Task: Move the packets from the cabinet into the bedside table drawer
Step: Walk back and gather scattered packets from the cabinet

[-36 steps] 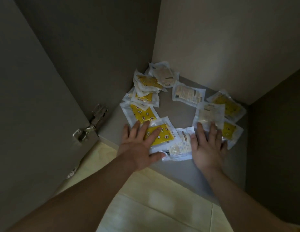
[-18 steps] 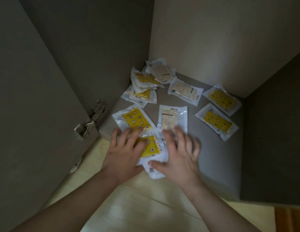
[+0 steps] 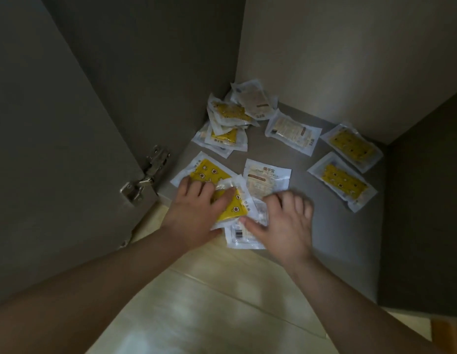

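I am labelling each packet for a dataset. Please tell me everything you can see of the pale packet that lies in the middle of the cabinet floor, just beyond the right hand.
The pale packet is a flat pouch of clear plastic with white sealed borders and beige contents. A brown band and print too small to read cross its face. It lies flat, printed side up, on the grey cabinet floor. Its near end disappears under the right hand and a crumpled packet.

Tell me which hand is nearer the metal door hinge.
Left. The left hand rests on a yellow packet just right of the hinge; the right hand is farther right, beyond the left.
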A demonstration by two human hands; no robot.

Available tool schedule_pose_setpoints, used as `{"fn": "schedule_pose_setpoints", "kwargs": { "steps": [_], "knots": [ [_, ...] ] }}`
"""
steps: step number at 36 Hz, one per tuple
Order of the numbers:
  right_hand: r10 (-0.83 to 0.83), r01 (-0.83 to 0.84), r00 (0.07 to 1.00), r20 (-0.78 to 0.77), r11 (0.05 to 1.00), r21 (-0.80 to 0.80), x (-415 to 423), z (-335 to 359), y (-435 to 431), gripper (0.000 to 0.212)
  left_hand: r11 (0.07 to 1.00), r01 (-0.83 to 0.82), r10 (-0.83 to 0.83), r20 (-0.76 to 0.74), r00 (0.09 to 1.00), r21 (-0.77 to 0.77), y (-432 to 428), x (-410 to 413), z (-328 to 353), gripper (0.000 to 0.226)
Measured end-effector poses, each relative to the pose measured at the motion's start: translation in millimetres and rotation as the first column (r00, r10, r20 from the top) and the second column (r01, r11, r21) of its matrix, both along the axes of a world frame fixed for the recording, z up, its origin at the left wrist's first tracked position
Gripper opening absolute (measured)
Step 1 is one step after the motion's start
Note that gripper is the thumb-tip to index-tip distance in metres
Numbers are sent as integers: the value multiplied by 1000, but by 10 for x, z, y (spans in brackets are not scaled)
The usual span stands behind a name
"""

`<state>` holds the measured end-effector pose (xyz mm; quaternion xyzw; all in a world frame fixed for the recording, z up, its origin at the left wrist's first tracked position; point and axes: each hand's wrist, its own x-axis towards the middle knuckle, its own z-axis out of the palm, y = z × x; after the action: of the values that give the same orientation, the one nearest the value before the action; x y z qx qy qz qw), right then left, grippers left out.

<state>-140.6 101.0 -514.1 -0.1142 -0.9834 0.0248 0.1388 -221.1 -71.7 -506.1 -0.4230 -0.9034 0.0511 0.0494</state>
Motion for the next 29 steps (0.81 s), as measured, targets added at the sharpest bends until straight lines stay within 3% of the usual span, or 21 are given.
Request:
{"fn": "schedule_pose_setpoints", "kwargs": {
  "steps": [2, 4, 7, 10, 12, 15, 20, 22, 24, 26, 27, 29],
  "knots": [
    [15, -15, 999, -30, 1000, -2, -102, 38, 36, 67, 999, -6, 8, -26, 1000, 48, -20, -42, -60, 96],
    [36, -36, 999, -5, 999, 18, -222, 92, 74, 67, 998, -37, 33, 67, 997, 58, -16, -103, -44, 101],
    [38, -43, 976, 215, 999, 16, -430, 178, 141, 76, 992, -128, 120, 283, 952, 9, 27, -150, -13, 102],
    [90, -34, 918, 385, 988, -148, -580, 140, 197, 78, 983, -160, 181, 338, 924, -89, 62, -165, -28, 105],
    [75, -26, 932, 356, 990, -139, -590, 118, 181, 80, 983, -156, 179, 322, 930, -95, 78, -176, -21, 105],
    [-35, 41, 987, 155, 999, -37, -499, 59, 110, 68, 984, -160, 178, 301, 937, -84, 60, -147, 55, 99],
    [-241, 261, 959, 147, 956, -136, -409, 89, 21, 65, 992, -120, 112, 153, 982, 45, -57, -7, 9, 93],
    [-301, 315, 945, 131, 942, -112, -440, 85, 68, 51, 989, -115, 104, 119, 987, 94, -76, 25, -19, 91],
    [-351, 347, 936, 7, 920, -182, -428, 126, 79, 38, 983, -121, 103, 128, 986, 141, -64, 38, -20, 88],
    [-301, 257, 943, -143, 931, -261, -337, 182, 51, 41, 969, -164, 133, 170, 976, 183, -48, 52, -5, 87],
    [-206, 170, 972, -113, 948, -268, -266, 202, 23, 52, 964, -176, 143, 172, 975, 197, -44, 64, 0, 87],
    [72, -21, 979, 190, 966, -259, -97, 226, -37, 89, 956, -183, 148, 164, 975, 229, -41, 70, -40, 89]
  ]
}}
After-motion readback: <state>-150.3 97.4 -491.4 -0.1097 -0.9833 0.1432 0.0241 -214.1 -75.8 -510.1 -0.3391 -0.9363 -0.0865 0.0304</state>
